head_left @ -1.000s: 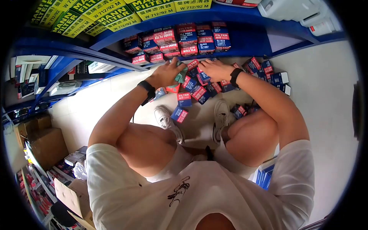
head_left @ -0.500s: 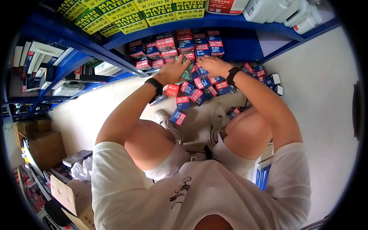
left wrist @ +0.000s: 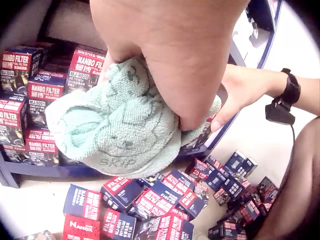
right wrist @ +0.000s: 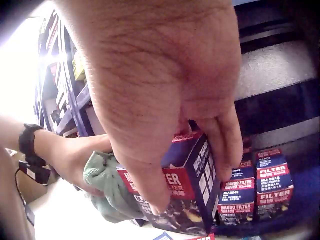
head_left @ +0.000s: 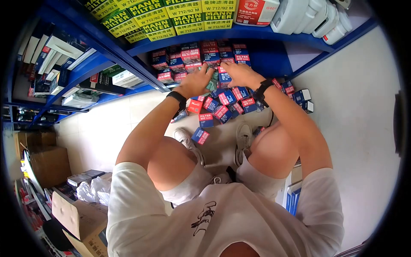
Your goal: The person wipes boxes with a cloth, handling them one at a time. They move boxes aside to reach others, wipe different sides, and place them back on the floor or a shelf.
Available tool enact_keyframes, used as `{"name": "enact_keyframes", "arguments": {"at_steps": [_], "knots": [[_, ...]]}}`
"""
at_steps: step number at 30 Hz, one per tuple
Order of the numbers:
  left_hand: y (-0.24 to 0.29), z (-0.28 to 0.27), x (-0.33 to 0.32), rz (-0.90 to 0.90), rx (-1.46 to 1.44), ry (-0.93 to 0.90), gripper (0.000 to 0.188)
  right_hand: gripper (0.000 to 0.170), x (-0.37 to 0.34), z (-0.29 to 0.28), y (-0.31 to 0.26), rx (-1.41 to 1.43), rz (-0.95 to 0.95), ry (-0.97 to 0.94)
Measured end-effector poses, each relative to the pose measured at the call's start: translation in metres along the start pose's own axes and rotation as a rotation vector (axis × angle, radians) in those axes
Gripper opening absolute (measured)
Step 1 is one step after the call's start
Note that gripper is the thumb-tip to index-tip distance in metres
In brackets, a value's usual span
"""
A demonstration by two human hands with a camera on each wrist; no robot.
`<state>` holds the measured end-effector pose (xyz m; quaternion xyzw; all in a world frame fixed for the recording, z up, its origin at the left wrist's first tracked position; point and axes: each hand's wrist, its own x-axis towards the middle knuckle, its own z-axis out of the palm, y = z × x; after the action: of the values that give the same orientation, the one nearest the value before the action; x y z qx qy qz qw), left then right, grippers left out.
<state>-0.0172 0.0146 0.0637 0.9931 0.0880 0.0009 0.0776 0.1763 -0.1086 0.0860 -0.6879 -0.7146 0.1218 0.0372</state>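
Note:
A light green terry cloth (left wrist: 120, 125) is bunched in my left hand (head_left: 196, 82), whose fingers curl round it in the left wrist view. Close beside it, my right hand (head_left: 242, 76) grips a red and blue filter box (right wrist: 185, 185), thumb on one face and fingers on the opposite side. The box is upright at the front of the low shelf; whether its base touches the shelf is hidden. Behind both hands stand stacked filter boxes (head_left: 190, 55) on that shelf. More boxes (head_left: 222, 114) lie loosely heaped on the floor below.
Yellow filter boxes (head_left: 187, 20) and white jugs (head_left: 295, 17) fill the shelf above. A blue shelf edge (head_left: 239, 34) runs over the hands. Shelving with boxes stands at the left, cartons (head_left: 50, 165) at the lower left. My shoes (head_left: 244, 136) are just behind the loose boxes.
The right hand now holds a box upright at the shelf front, raised from the heap. The left hand keeps the cloth beside it. The head view has shifted, showing more of the upper shelf.

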Motion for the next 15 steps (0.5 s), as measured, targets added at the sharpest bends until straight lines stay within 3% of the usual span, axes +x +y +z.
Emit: {"name": "enact_keyframes", "arguments": {"at_steps": [4, 7, 15], "knots": [[-0.002, -0.004, 0.001, -0.022, -0.085, 0.031, 0.08, 0.081, 0.0, -0.003, -0.004, 0.081, 0.002, -0.086], [-0.005, -0.008, 0.005, -0.039, -0.087, 0.023, 0.072, 0.083, 0.001, 0.013, -0.002, 0.26, -0.03, 0.033], [0.003, -0.016, 0.009, -0.003, -0.074, 0.009, 0.069, 0.08, 0.007, 0.018, -0.004, 0.239, -0.038, 0.088]]}}
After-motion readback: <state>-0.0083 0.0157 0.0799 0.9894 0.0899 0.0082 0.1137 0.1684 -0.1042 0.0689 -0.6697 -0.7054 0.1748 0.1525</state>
